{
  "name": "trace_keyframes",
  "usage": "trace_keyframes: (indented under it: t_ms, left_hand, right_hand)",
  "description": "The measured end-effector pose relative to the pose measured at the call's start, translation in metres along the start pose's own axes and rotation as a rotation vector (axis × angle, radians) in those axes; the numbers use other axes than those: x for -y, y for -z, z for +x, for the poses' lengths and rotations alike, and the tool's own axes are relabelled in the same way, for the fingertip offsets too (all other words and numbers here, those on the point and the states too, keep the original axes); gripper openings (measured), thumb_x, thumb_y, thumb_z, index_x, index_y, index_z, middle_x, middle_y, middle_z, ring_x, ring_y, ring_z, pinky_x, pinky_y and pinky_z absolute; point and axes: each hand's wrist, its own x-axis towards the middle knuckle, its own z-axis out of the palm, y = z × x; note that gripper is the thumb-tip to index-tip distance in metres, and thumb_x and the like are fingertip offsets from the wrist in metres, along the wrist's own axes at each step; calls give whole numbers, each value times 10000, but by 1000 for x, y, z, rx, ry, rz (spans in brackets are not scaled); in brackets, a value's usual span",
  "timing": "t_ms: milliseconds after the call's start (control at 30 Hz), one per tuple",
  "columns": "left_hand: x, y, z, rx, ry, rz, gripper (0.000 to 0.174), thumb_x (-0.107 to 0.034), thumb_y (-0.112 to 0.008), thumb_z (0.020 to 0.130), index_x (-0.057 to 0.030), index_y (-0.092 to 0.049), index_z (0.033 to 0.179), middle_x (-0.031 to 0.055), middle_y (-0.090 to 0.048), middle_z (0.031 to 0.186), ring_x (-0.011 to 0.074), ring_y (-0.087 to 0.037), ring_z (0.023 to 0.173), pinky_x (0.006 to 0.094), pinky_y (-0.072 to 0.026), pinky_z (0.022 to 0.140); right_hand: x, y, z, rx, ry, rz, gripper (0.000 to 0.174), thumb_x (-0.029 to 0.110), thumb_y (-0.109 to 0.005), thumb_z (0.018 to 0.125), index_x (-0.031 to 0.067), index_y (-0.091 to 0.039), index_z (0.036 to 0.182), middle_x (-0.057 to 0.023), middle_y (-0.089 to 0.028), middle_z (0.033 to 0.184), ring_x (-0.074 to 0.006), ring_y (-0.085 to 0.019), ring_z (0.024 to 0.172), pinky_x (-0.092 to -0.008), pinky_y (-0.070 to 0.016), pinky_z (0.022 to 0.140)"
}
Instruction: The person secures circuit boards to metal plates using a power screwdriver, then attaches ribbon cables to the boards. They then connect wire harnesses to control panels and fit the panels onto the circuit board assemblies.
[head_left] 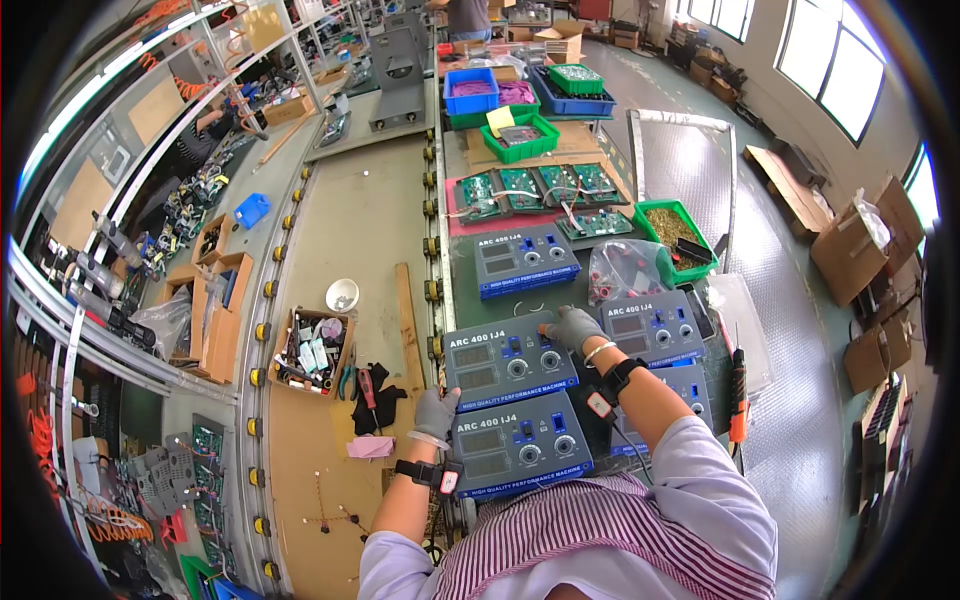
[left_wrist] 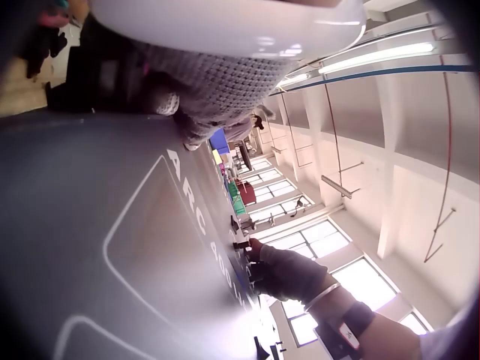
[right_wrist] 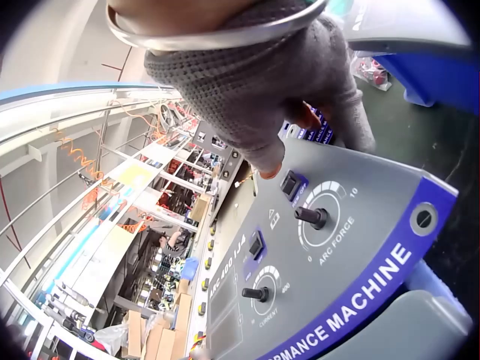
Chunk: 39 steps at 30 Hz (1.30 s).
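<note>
Both gloved hands are at a grey welder control panel (head_left: 512,358) marked ARC 400 IJ4, with a blue strip along its near edge. My left hand (head_left: 436,412) grips its left side near the lower corner; in the left wrist view the gloved fingers (left_wrist: 191,129) lie along the panel's edge. My right hand (head_left: 575,330) holds the far right corner, and in the right wrist view bare fingertips (right_wrist: 271,172) press by the upper switch (right_wrist: 292,184). Two knobs show on the face, including the arc force knob (right_wrist: 311,217). A matching panel (head_left: 520,445) lies right below, nearest my body.
Another panel (head_left: 525,258) lies farther up the bench, and two more, one the right panel (head_left: 650,325), sit beside my right arm. Green circuit boards (head_left: 520,190) and a green bin of screws (head_left: 668,228) stand beyond. A roller conveyor (head_left: 432,245) runs along the left.
</note>
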Motion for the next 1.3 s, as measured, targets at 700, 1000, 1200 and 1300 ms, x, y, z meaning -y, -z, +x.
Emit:
trace_keyframes:
  t_ms: [700, 1000, 1200, 1300]
  left_hand:
    - [-94, 24, -74, 307, 80, -1663, 336, -309, -393, 948, -19, -516, 1067, 137, -576, 1043, 251, -569, 975, 376, -454, 887]
    - [-112, 9, -103, 265, -116, -1330, 290, -284, -388, 953, -38, -504, 1054, 75, -575, 972, 162, -563, 868, 294, -460, 780]
    - [-112, 24, -114, 260, 21, -1393, 247, -277, -514, 905, -45, -506, 989, -12, -426, 661, 58, -383, 513, 194, -311, 435]
    - [-115, 31, -116, 371, 75, -1242, 247, -289, -544, 889, -49, -516, 938, -16, -412, 623, 59, -363, 474, 193, -266, 383]
  right_hand:
    - [46, -16, -158, 28, 757, 532, 218, 126, -654, 700, 39, -602, 892, -122, -596, 833, -282, -601, 749, -352, -475, 647]
    - [39, -38, -170, 111, 612, 776, 263, 175, -672, 745, 1, -577, 919, -76, -610, 814, -196, -601, 717, -293, -479, 637]
    - [22, -5, -173, 581, 280, 1165, 337, 188, -585, 836, -24, -525, 1090, -81, -614, 776, -112, -593, 641, -236, -496, 575]
    - [7, 2, -176, 682, 277, 1239, 360, 187, -574, 845, -21, -496, 1128, -81, -618, 781, -117, -597, 636, -230, -495, 572]
